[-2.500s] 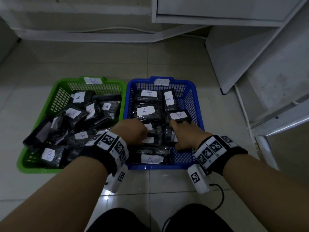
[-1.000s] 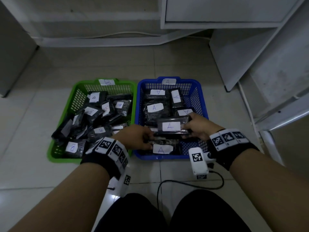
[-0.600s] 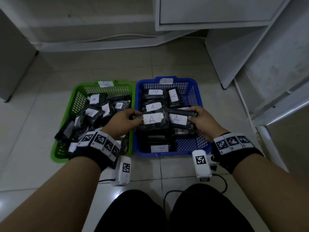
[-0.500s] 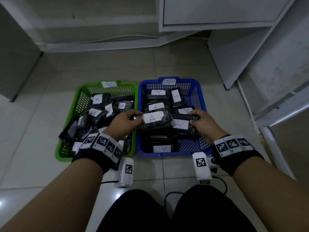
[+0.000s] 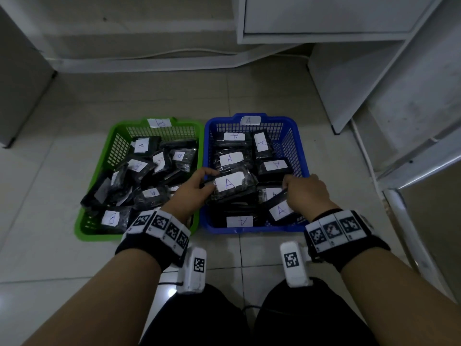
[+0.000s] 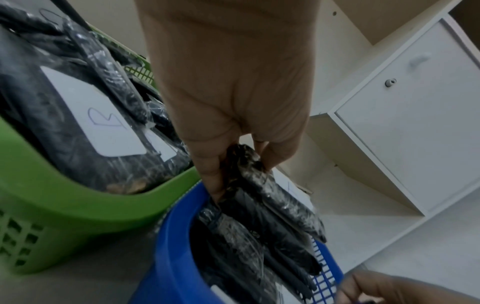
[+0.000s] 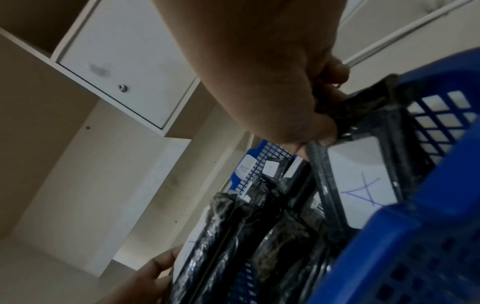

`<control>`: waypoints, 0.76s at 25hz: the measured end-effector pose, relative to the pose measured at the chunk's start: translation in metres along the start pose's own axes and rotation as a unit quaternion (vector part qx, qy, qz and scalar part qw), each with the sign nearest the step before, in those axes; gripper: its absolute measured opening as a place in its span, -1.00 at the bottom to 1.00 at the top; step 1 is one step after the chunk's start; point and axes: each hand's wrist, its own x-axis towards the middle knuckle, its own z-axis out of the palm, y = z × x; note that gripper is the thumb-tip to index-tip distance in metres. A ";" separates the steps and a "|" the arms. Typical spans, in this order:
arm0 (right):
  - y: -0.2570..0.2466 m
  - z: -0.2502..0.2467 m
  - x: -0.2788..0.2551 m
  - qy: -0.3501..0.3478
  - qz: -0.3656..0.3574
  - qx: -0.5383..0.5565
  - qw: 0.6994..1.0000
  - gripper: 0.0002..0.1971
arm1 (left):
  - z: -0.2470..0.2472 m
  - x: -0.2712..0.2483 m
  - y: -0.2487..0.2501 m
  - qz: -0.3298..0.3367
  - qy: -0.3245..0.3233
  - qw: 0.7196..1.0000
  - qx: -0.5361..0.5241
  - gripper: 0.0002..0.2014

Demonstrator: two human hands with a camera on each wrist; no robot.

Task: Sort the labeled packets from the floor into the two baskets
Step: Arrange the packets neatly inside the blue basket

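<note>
Since approx half a sec ago both hands dropped lower w/ their packets. Left hand [image 5: 191, 189] fingers pinch the end of an A packet [image 5: 230, 185], hovering over the left-middle of the blue basket [image 5: 294, 143]. Right hand [image 5: 308, 193] fingers grip another A packet [image 5: 280, 209], tilted near the basket's front right corner. Green basket [image 5: 117, 148] w/ B packets sits touching its left side, both on the floor.

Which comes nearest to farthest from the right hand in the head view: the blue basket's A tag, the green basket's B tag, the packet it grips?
1. Packet, gripped in the right hand, front right of blue basket.
2. A tag, blue basket's far rim.
3. B tag, green basket's far rim, leftward.
</note>
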 end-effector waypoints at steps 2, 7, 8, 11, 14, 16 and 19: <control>-0.002 0.005 0.003 -0.008 0.000 0.004 1.000 -0.67 | 0.002 0.002 -0.004 -0.002 -0.003 1.000 -0.003 -0.80; -0.001 0.012 0.017 -0.026 -0.023 -0.002 0.999 -0.72 | 0.004 0.007 -0.004 -0.020 0.001 0.997 -0.081 -0.80; -0.003 0.014 0.015 -0.047 -0.016 -0.017 0.999 -0.71 | 0.003 0.007 -0.004 -0.019 0.000 0.996 -0.091 -0.79; -0.005 0.016 0.013 -0.046 -0.027 -0.088 0.995 -0.71 | 0.000 0.005 -0.003 -0.003 -0.007 0.995 -0.098 -0.78; -0.016 0.020 0.018 0.025 -0.083 -0.031 0.996 -0.78 | -0.001 0.006 -0.007 -0.001 -0.001 0.992 -0.127 -0.77; -0.028 0.027 0.012 -0.059 -0.077 0.133 0.986 -0.68 | 0.000 0.006 -0.009 -0.011 0.006 0.986 -0.168 -0.76; -0.037 0.044 0.004 -0.111 -0.078 0.205 0.969 -0.58 | 0.002 0.005 -0.010 -0.013 0.007 0.977 -0.211 -0.74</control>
